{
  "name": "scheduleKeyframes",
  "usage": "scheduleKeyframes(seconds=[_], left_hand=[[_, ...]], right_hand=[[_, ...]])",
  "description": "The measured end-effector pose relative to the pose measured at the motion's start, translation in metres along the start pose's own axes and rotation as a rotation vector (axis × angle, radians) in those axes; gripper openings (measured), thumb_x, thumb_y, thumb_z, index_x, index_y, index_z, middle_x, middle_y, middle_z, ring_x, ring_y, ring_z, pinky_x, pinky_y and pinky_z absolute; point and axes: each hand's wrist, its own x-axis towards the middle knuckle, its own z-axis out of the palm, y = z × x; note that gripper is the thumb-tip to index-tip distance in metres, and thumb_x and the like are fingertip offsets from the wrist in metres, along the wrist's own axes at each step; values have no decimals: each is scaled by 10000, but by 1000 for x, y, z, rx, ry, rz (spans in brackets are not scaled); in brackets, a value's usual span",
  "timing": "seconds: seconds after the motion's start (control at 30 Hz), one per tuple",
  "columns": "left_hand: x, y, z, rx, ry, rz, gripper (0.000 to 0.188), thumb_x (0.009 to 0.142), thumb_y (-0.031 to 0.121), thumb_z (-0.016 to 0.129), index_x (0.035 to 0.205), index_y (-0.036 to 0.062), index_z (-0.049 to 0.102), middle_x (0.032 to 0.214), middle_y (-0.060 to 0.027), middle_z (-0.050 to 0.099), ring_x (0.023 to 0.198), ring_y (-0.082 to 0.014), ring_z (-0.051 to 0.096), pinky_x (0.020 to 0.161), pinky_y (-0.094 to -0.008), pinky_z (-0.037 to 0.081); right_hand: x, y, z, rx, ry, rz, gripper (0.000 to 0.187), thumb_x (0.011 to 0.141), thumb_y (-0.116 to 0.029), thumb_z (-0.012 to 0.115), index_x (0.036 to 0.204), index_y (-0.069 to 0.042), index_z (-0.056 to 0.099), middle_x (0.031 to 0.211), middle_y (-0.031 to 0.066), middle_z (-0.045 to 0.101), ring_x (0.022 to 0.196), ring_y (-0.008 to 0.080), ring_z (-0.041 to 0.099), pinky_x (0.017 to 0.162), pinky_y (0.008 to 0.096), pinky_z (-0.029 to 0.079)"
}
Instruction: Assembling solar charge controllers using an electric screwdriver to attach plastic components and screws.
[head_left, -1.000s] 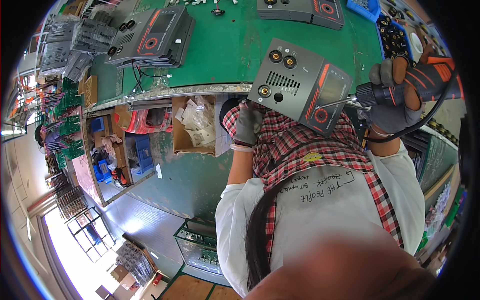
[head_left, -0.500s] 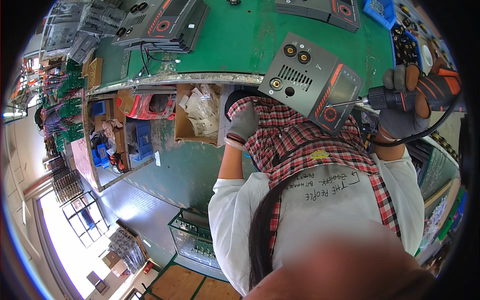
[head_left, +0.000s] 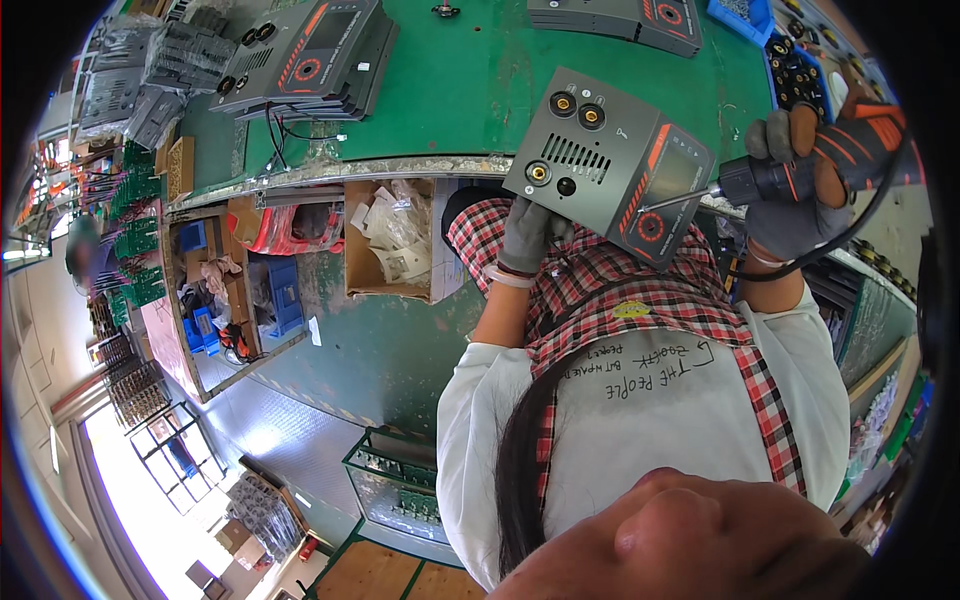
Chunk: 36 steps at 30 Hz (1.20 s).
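A dark grey device panel (head_left: 590, 150) with vents, knob-like terminals and an orange-trimmed display lies tilted between the green table's edge and my lap. My gloved left hand (head_left: 528, 238) reaches under its near edge, by a round opening where a glossy black part (head_left: 566, 188) shows. The fingertips are hidden beneath the panel. My right hand (head_left: 800, 225), in a grey glove with brown fingertips, is closed around a black and orange electric screwdriver (head_left: 760, 183). Its long bit passes over the panel's display side; I cannot tell whether the tip touches.
Stacked similar panels (head_left: 340, 60) sit at the table's left, and more panels (head_left: 620, 18) at the far side. Blue bins (head_left: 745, 22) of small parts stand at right. A black cable (head_left: 850, 235) loops from the screwdriver. Below the table is an open cardboard box (head_left: 400, 290).
My left hand has moved from my lap up and right, under the panel's edge. A black part now shows in the round opening. The right hand still grips the screwdriver.
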Motion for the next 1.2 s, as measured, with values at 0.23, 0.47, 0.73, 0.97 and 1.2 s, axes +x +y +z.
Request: scheduleKeyframes(seconds=[0.23,0.47,0.73,0.97,1.2], left_hand=[[9,-20,-2,-655,59,-209,235,835,164,511,1029,32,487,882,-49,578,726,-145,587,659,-223,500],[17,-37,9,-929,0,-188,304,807,88,541,1098,33,472,1075,-77,551,1006,-178,532,883,-294,447],[6,-34,16,727,121,437,274,778,40,530,1046,-2,496,1017,-138,568,916,-236,566,763,-285,458],[1,-41,8,881,186,415,261,817,78,502,1066,1,481,1019,-122,564,923,-224,562,787,-281,456],[1,-26,18,-869,51,-9,250,889,92,388,1120,10,438,1086,-81,526,984,-177,532,882,-264,439]], right_hand=[[19,60,-42,300,349,341,205,761,-159,525,923,-62,444,849,72,436,765,190,458,705,355,416],[2,133,-73,398,403,684,245,776,-157,535,960,-32,433,843,83,564,746,181,600,896,426,436],[-10,146,-74,311,434,617,140,801,-176,503,845,-54,452,807,89,546,715,179,590,985,453,346],[-13,148,-74,303,297,645,278,801,-301,517,886,-36,501,803,53,566,987,302,546,804,400,471],[-13,147,-74,278,349,635,261,801,-280,522,893,-37,496,822,41,557,961,294,558,837,413,461]])
